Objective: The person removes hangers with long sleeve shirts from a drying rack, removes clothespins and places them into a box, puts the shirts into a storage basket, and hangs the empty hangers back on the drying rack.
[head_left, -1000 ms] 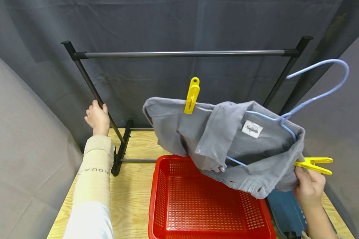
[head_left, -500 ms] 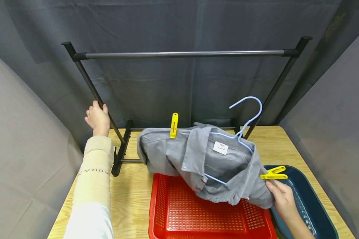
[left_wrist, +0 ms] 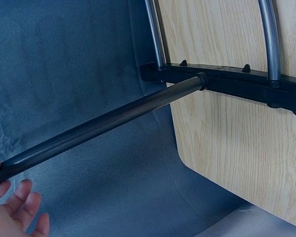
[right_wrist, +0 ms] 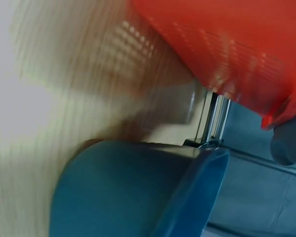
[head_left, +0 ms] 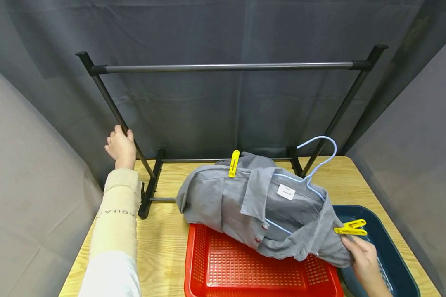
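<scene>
Clamped lightly on rack post with left hand; pinching grey shirt beside yellow clip with right hand. Lift evenly over red basket, without twisting hanger.

before you is a pale wood-grained table; towards its far side stands the black rack on its feet. nearer you sits a red basket, with a dark blue tray just beside it, on your right.

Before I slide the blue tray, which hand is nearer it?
Right. The right hand appears over the tray, gripping the shirt; the left hand is far left of it on the rack post.
</scene>
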Motion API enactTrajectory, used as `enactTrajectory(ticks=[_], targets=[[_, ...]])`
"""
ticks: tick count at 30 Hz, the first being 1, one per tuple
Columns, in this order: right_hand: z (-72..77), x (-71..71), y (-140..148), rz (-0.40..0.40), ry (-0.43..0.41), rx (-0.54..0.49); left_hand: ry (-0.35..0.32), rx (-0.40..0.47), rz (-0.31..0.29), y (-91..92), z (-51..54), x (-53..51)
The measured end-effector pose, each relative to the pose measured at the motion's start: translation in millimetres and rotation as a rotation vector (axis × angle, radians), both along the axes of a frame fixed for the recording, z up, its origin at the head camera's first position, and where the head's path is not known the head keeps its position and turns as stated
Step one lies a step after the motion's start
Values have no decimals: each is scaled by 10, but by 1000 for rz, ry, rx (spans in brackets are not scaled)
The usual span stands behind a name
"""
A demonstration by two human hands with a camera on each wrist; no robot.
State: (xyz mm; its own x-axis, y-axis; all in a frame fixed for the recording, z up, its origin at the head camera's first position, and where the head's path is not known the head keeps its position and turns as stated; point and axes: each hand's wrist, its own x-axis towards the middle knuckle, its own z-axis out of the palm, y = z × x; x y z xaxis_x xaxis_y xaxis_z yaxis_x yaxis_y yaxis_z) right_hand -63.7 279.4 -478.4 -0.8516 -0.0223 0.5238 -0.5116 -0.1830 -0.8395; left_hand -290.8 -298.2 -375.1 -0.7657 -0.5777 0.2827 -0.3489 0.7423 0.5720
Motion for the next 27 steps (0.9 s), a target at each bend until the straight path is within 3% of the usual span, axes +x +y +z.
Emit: enactTrajectory(ticks=[4,8,15,23,27], targets=[[-32,21,57,-1,16,24,-2,1,1,-5,4,7],[-98,50,82,-62,27,97,-1,2,0,-2,6,10],[-158,61,98,-294,72,449,2,3,0,1,1,1],[-213,22,26,-274,246,639,7,10,2,9,2,0],[-228,18,-2,-264,265,687,5,12,-1,16,1,0]])
